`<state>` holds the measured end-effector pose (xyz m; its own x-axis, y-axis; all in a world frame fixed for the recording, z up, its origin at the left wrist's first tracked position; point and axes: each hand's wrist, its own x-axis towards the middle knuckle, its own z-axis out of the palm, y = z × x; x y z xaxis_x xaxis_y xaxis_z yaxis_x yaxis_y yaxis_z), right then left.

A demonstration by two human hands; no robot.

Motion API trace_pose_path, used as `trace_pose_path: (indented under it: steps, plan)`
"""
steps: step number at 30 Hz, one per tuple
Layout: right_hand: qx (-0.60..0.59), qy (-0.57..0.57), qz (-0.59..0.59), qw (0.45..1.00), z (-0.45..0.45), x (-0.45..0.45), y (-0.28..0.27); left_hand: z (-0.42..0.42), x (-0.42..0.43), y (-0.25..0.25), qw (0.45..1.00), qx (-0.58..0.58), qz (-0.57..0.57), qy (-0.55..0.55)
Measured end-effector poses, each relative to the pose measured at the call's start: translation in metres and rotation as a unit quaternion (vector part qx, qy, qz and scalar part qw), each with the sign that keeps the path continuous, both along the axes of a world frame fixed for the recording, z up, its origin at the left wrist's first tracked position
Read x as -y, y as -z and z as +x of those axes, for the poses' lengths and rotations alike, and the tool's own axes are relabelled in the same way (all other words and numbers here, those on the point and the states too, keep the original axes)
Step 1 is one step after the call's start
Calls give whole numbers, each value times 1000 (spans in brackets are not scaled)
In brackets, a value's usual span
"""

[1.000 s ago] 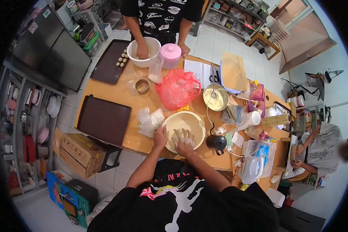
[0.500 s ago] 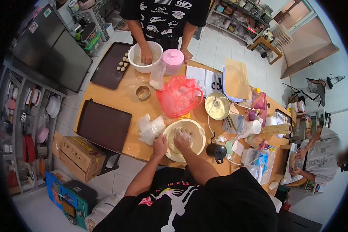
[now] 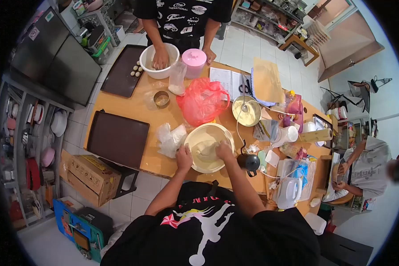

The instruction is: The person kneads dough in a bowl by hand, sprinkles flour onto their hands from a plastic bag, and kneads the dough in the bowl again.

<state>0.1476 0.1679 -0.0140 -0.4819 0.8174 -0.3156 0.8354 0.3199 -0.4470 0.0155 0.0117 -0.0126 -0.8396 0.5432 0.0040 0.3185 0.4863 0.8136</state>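
**Dough is lying in our bowl**

We are gripping the bowl's rim with the left hand, to the left of the dough. The right hand is hovering over the bowl's other side, apparently curling, but blur is smearing it and we cannot tell whether it is pinching anything. The dough is looking soft, slightly sticky and light; we are judging its broad middle best for pressing, the rim best for steadying. The left hand is hiding part of the rim; the dough's underside is lying unseen.
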Motion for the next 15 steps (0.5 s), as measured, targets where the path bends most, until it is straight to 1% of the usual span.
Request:
trace_pose_path:
  steps: [1, 2, 5, 8, 10, 11, 14, 15]
  plan:
    - [14, 4, 4, 1000, 3, 6, 3, 1, -2, -1, 1000, 0, 1, -4]
    - [28, 60, -17, 998, 0, 9, 8, 1, -4, -1, 1000, 2, -4, -5]
    - [-22, 134, -143, 980, 0, 7, 5, 3, -1, -6, 1000, -5, -23, -3]
    - [-81, 179, -166, 966, 0, 17, -16, 2, -2, -4, 999, -25, -20, -9]
    - [-76, 152, -126, 977, -7, 36, -59, 2, 0, -4, 1000, -22, -14, -6]
    - [-73, 141, -106, 982, -9, 45, -71, 2, 1, -4, 1000, -20, -13, -6]
    - [-128, 39, -30, 991, -12, 64, -68, 3, 0, -8, 1000, -18, -18, -2]
    - [-136, 15, -61, 989, -16, 66, -69, 2, 0, -10, 999, -20, -26, -2]
